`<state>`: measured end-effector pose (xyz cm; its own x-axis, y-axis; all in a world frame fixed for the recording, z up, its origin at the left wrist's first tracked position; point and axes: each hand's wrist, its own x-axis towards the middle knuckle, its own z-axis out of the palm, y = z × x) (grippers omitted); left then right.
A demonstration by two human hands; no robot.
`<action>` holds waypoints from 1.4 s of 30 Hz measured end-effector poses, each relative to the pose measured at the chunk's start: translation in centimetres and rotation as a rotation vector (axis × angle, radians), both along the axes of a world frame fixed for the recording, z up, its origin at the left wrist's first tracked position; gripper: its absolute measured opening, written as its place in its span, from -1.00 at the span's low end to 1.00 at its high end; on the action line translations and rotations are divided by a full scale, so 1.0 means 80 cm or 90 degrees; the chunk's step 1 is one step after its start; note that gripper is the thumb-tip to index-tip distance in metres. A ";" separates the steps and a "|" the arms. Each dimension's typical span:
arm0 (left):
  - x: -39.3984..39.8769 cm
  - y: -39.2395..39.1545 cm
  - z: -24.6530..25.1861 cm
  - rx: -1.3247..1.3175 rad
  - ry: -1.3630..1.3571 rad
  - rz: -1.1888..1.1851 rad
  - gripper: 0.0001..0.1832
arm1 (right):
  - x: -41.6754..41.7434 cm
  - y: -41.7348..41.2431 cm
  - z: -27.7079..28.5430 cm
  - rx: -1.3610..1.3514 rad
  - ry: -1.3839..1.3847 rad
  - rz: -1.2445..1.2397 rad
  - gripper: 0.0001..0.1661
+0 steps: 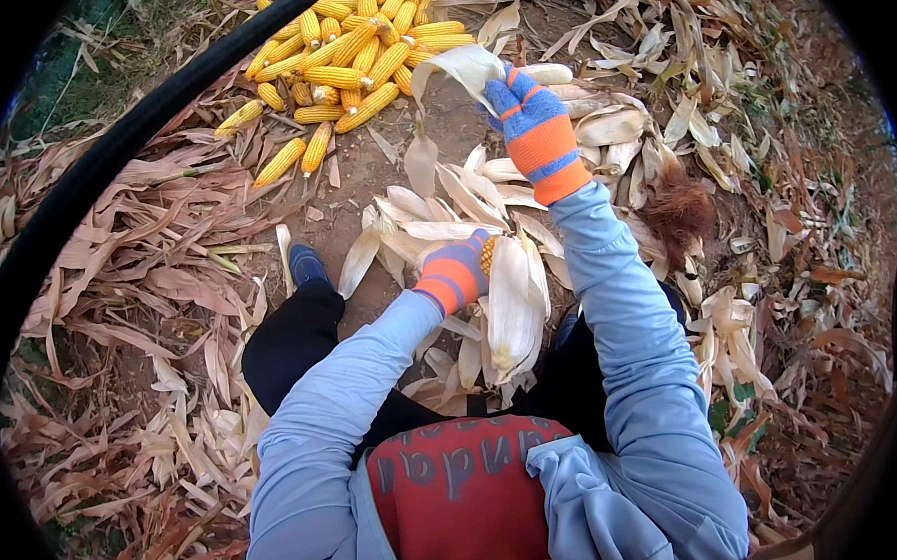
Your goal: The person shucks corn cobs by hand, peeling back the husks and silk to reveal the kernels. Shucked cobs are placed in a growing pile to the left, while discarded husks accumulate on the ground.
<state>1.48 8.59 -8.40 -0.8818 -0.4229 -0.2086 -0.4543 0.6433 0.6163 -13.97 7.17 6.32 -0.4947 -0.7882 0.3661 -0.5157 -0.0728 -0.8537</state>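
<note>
My left hand [455, 271], in a blue and orange knit glove, grips a corn cob [487, 256] whose yellow kernels show beside the fingers. Pale husk leaves [515, 305] still hang from that cob toward me, covering much of it. Up and to the right, my right hand [527, 122] wears a matching glove and pinches a loose strip of dry husk [462, 64], which droops to the left. Bare ground and a heap of stripped husks [451, 212] lie beneath both hands.
Husked yellow cobs [353, 58] are piled at the far left of centre. Several cobs in pale husk [613, 126] lie beyond my right arm, near brown corn silk [677, 211]. Dry leaves [156, 260] cover the ground leftward. A dark curved bar [148, 117] crosses the upper left.
</note>
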 end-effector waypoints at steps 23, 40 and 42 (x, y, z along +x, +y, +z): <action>-0.028 -0.041 0.014 0.530 0.380 0.368 -0.48 | -0.007 0.013 -0.100 0.249 -0.032 0.029 -0.65; -0.011 -0.060 0.085 0.225 0.490 0.300 -0.79 | 0.021 0.024 -0.052 0.199 -0.066 0.082 -0.64; -0.009 -0.061 0.086 0.224 0.496 0.299 -0.82 | 0.021 0.024 -0.053 0.278 0.031 0.037 -0.62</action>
<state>0.78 3.72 -1.48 -0.5841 -0.7914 0.1803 -0.0011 0.2229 0.9748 -12.32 9.08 2.09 -0.4358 -0.8999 0.0149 -0.5620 0.2591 -0.7855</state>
